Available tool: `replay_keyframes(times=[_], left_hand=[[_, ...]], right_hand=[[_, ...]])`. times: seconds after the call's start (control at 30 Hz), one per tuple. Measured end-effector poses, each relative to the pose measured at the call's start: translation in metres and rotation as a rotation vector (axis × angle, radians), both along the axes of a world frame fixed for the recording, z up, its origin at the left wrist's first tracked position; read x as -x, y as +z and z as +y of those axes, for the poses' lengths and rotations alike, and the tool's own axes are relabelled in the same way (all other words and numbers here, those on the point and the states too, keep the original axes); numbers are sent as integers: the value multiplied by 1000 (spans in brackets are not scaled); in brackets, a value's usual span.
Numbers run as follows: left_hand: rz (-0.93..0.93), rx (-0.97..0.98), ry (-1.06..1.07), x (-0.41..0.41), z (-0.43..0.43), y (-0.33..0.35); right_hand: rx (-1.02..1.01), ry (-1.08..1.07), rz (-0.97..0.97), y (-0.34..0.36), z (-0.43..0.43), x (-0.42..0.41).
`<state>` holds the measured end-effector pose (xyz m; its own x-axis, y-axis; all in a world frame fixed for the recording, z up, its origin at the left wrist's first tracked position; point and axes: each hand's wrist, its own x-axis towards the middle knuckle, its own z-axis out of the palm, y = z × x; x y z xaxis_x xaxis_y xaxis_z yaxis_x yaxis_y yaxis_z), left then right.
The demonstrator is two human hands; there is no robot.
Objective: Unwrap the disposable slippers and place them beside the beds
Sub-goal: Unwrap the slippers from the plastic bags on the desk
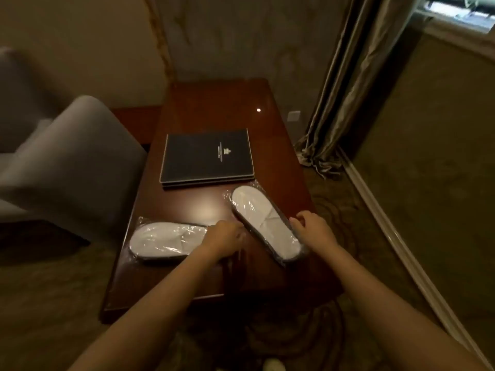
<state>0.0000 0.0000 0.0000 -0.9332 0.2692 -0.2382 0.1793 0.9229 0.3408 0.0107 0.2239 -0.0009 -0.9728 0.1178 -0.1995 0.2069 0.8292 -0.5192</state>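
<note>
Two packs of white disposable slippers in clear plastic wrap lie on a dark wooden table (214,108). The left pack (166,241) lies flat and crosswise near the table's front left. The right pack (263,223) runs diagonally at the front right. My left hand (226,235) grips the right pack's left edge, between the two packs. My right hand (313,227) holds the same pack's right edge, fingers curled over the rim. Both packs remain wrapped.
A black folder (207,158) lies on the table behind the slippers. A grey armchair (72,167) stands close at the left. Curtains (348,89) hang at the right by a wall and a window. Patterned carpet (334,210) surrounds the table.
</note>
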Motion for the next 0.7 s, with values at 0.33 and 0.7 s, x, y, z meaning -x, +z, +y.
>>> replay_keyframes(times=[0.33,0.7], left_hand=[[-32,39,-117,-2,33,-37],[91,364,-618,31,79,-59]], right_hand=[[-164,-27,-53,-42,-4,-37],[-97,-154,128,-64,-13,-39]])
